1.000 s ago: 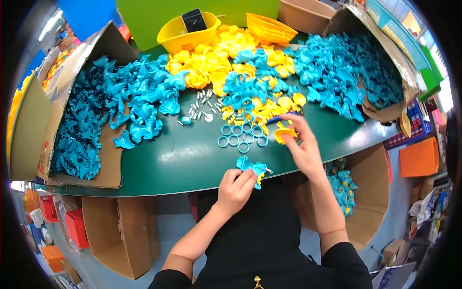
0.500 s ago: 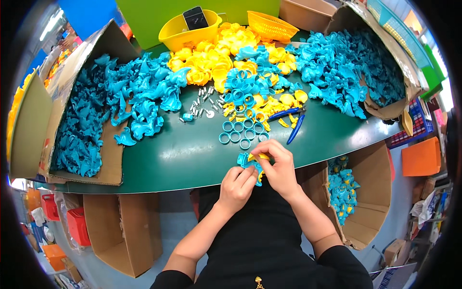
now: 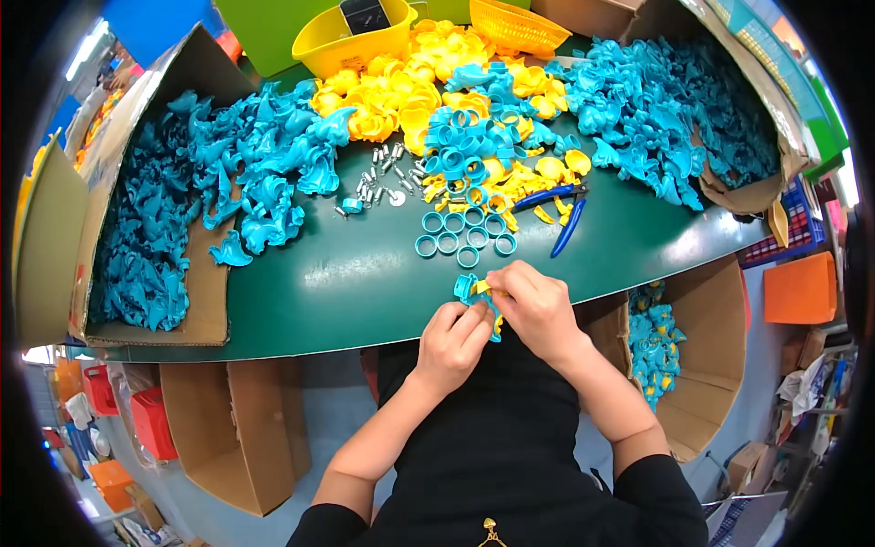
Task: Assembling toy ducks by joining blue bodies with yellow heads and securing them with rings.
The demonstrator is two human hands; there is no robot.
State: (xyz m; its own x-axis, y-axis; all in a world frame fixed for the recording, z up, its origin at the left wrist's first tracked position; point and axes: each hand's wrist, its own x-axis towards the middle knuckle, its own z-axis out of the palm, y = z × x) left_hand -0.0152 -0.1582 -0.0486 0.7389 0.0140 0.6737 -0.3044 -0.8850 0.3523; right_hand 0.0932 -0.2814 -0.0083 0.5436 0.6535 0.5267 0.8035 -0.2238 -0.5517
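My left hand [image 3: 453, 343] and my right hand [image 3: 536, 305] meet at the near edge of the green table [image 3: 319, 273]. Together they grip a small blue plastic part [image 3: 467, 288] with a yellow piece [image 3: 481, 287] pressed against it. Just beyond my hands lie several blue rings [image 3: 463, 235] in rows. Blue-handled pliers [image 3: 565, 211] rest to the right of the rings. A cluster of small metal screws [image 3: 378, 178] lies to the left of them.
Heaps of blue parts [image 3: 255, 173] fill the left, and a cardboard tray [image 3: 155, 264] holds more. Yellow parts [image 3: 383, 91] pile at the back by a yellow bin [image 3: 351, 41]. Another blue heap [image 3: 674, 109] is at right. An open box [image 3: 679, 365] stands below the table.
My right hand has come back from the yellow pieces near the pliers to join my left hand at the table edge. Both now hold the blue part with a yellow piece.
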